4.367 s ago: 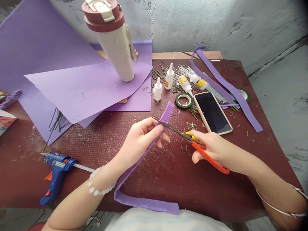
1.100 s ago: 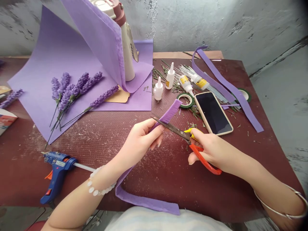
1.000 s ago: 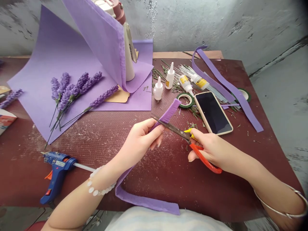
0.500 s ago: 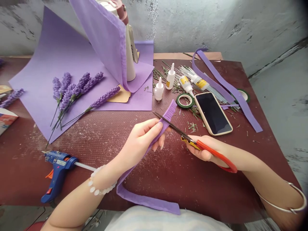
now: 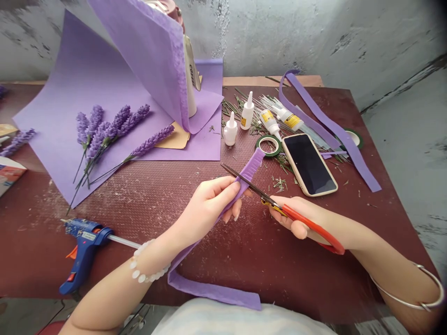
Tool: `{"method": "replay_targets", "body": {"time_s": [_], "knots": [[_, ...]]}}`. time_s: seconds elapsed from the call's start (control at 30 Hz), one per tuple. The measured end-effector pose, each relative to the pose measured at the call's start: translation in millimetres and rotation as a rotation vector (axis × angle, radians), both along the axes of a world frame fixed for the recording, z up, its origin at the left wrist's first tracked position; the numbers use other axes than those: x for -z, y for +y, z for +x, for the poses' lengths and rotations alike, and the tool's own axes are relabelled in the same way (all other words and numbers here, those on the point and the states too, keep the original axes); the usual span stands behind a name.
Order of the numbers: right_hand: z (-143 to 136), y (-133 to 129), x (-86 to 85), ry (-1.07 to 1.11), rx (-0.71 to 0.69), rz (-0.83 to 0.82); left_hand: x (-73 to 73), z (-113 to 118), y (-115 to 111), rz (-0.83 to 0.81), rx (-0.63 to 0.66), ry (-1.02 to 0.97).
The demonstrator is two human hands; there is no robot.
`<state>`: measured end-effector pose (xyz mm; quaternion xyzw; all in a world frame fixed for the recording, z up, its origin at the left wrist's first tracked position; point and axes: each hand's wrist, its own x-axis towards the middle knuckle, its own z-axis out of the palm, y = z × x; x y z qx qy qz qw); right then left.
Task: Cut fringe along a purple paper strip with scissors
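A long purple paper strip (image 5: 213, 291) is pinched between the thumb and fingers of my left hand (image 5: 213, 197). Its upper end, with a row of short cuts along one edge, sticks out past my fingertips. The rest trails down under my left forearm to the table's near edge. My right hand (image 5: 296, 216) grips scissors with red handles (image 5: 314, 228). Their blades lie across the strip just beyond my left thumb. How far the blades are parted is hard to tell.
Finished lavender stems (image 5: 108, 130) lie on purple paper (image 5: 167, 144) at the left. A blue glue gun (image 5: 84, 251) rests near my left forearm. Beyond my hands are glue bottles (image 5: 230, 130), green floral tape (image 5: 268, 145), a phone (image 5: 310, 165) and more purple strips (image 5: 314, 102).
My left hand and the strip have moved slightly right and down, so the fringed end now reaches over the tape roll's edge. The scissors have dipped a little.
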<state>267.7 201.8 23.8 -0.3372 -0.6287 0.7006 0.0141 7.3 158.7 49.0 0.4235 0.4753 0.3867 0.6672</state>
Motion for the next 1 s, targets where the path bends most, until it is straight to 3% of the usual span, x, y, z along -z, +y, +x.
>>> {"method": "replay_targets", "body": {"time_s": [0.53,0.77,1.0], "knots": [[-1,1,-9.5,-0.01,-0.025,-0.052,-0.6,0,0,0.005,0.008,-0.015],[-1,5,-12.8,-0.061,-0.052,0.085,-2.9,0,-2,0.023,-0.011,0.015],[-12,5,-30.1,-0.416,-0.025,0.354,-0.1,0,-1,0.154,-0.105,0.039]]}}
